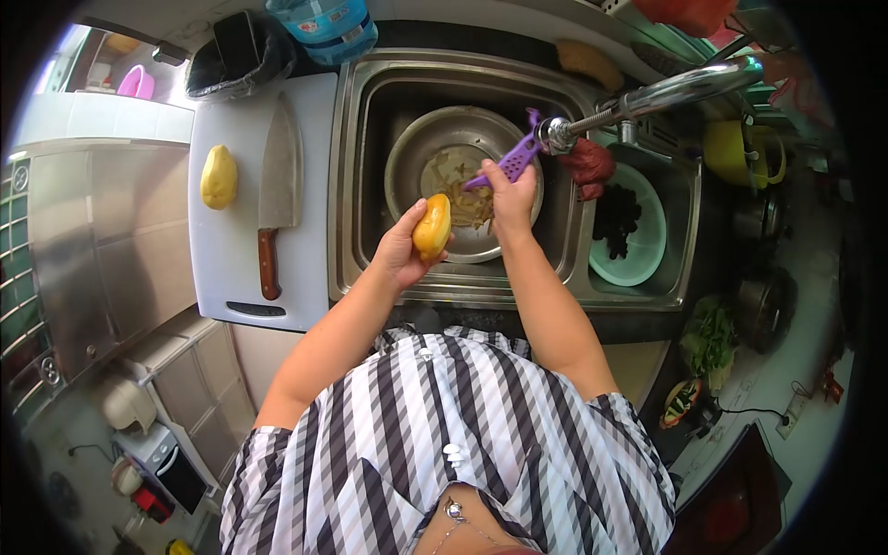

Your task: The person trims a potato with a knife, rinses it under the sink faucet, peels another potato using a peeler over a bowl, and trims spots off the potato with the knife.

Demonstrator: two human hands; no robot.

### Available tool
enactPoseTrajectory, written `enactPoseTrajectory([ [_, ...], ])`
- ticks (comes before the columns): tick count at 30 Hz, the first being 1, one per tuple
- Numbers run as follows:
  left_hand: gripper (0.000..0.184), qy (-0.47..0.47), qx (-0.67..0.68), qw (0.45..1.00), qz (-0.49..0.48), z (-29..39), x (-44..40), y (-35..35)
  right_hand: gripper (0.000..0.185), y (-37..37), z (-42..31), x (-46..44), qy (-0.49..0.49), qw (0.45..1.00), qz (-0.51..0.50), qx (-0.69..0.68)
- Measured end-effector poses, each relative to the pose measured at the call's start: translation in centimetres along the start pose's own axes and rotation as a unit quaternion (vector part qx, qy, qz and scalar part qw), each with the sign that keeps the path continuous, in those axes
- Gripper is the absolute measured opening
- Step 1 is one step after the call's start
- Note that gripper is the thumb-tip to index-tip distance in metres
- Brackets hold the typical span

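A peeled yellow potato is in my left hand, the fingers wrapped round its near side. My right hand grips a purple peeler with a perforated handle, its far end close under the tap. Both hands are above a round metal basin in the sink. Thin peelings lie in water at the bottom of the basin. On the white cutting board to the left, another peeled potato rests beside a cleaver with a wooden handle.
The metal tap reaches over the sink from the upper right. In the right-hand sink, a pale green bowl holds dark pieces, with a red cloth-like item near it. A water bottle and a black-lined bin stand behind the board.
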State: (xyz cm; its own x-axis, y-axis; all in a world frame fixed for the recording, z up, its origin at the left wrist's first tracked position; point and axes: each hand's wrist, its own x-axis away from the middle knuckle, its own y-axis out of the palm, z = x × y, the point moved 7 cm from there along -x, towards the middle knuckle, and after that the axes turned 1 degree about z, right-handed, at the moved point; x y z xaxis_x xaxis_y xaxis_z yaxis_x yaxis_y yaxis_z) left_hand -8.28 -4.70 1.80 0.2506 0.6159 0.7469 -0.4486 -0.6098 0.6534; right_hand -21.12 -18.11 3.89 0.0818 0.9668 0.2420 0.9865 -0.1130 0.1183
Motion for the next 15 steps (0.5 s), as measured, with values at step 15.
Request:
enactPoseTrajectory([
  [15,0.041,0.031,-0.103,0.994,-0.018,-0.2,-0.2,0.3,0.027,5.0,-2.0,5.5,0.138,0.987,-0.051,-0.066],
])
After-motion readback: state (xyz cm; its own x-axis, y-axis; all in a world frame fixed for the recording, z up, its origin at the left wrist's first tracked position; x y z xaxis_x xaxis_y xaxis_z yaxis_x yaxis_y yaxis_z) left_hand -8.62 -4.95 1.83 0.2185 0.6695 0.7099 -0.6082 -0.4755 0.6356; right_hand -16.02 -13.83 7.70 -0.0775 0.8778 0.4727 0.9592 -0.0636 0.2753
